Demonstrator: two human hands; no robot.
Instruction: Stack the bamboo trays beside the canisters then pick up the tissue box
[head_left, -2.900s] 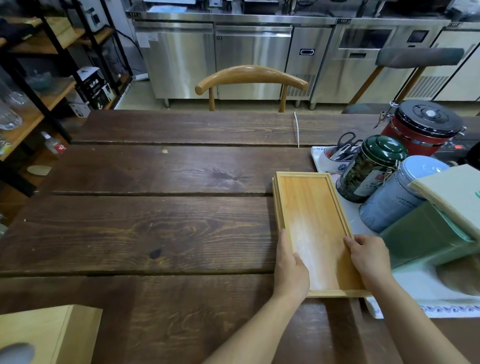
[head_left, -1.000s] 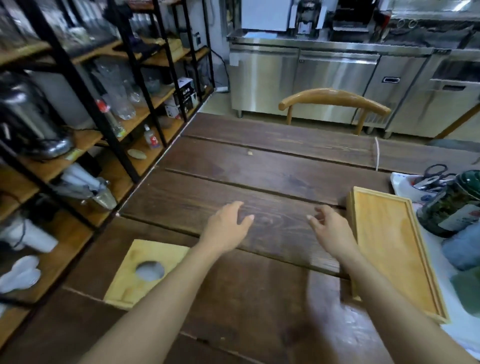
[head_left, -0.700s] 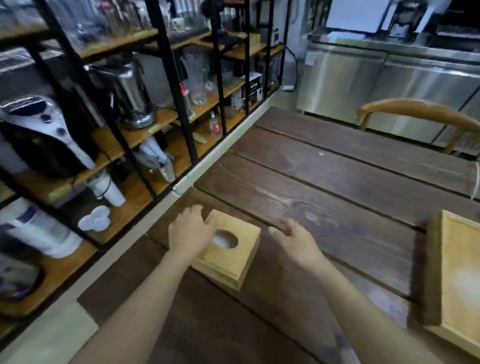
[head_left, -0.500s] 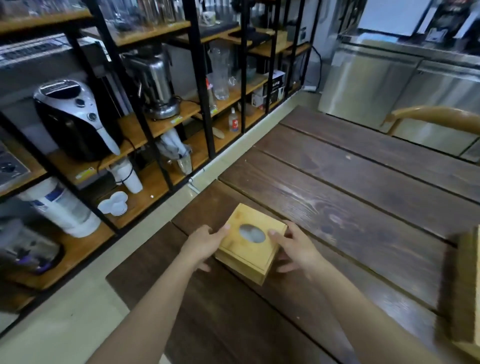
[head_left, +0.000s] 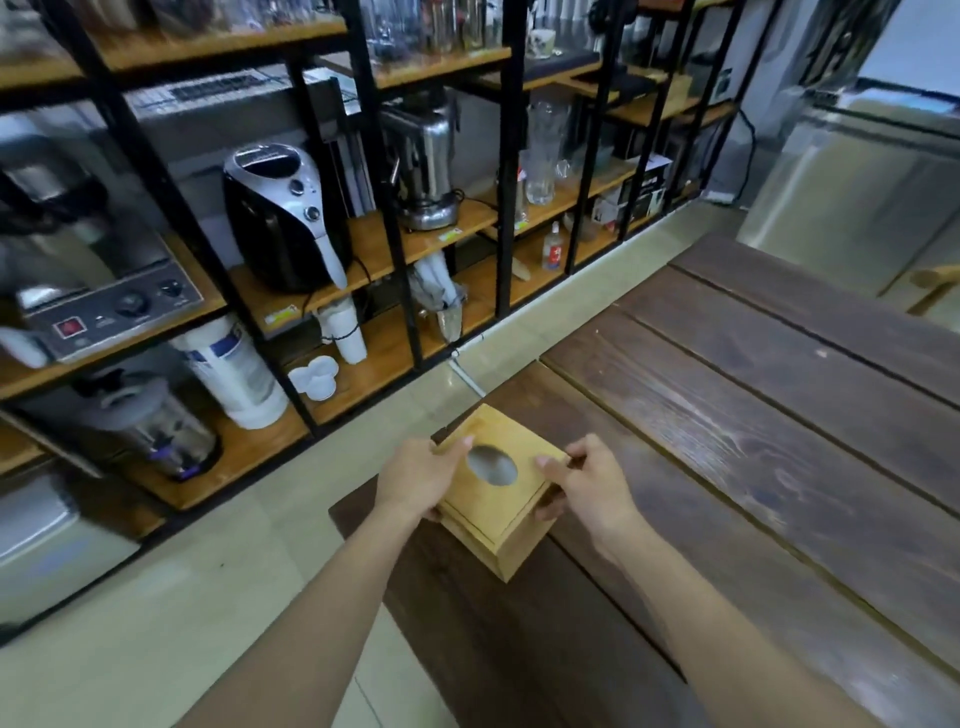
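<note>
The tissue box is a square bamboo box with an oval opening in its lid. It sits at the near left corner of the dark wooden table. My left hand clasps its left side, thumb on the lid. On the box's right side my right hand grips it, thumb on the lid's edge. I cannot tell whether the box is off the tabletop. The bamboo trays and the canisters are out of view.
To the left stands black metal shelving with wooden boards holding kitchen appliances, glass jars and paper cups. A strip of pale tiled floor runs between shelving and table. A steel cabinet stands at the far right.
My hands left the stacked trays on the right, swung left across the table, and closed on the sides of the tissue box. My view turned left, so trays and canisters dropped out of sight.
</note>
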